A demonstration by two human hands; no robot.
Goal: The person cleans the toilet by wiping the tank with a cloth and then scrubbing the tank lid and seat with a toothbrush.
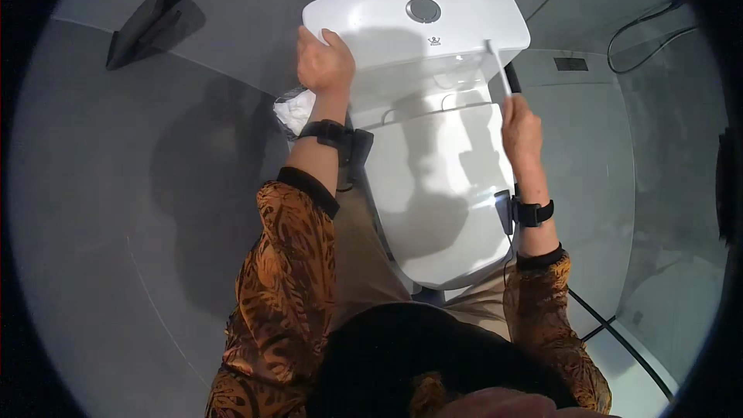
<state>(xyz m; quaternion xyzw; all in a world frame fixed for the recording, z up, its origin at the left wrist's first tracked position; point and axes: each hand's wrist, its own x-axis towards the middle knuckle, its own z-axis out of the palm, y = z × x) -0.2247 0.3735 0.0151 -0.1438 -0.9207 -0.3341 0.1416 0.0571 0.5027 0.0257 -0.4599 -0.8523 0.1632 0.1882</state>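
Note:
At the left end of the white cistern lid [364, 15], my left hand [325, 62] is closed round the edge. My right hand [522, 128] grips a thin, pale stick-like tool [497, 66], whose darker tip is at the lid's front edge near the right end. What exactly the tool is, I cannot tell. A round chrome flush button [423, 9] is set in the lid. Below the cistern the toilet's white seat cover [418, 193] is down, with shadows across it. Both my wrists wear black straps with small devices.
Left of the toilet is white crumpled material in clear plastic [292, 114]. A dark angular fitting [139, 23] is at the upper left. To the right are a looped hose [619, 39], a small floor drain [571, 63] and a glass panel [673, 186].

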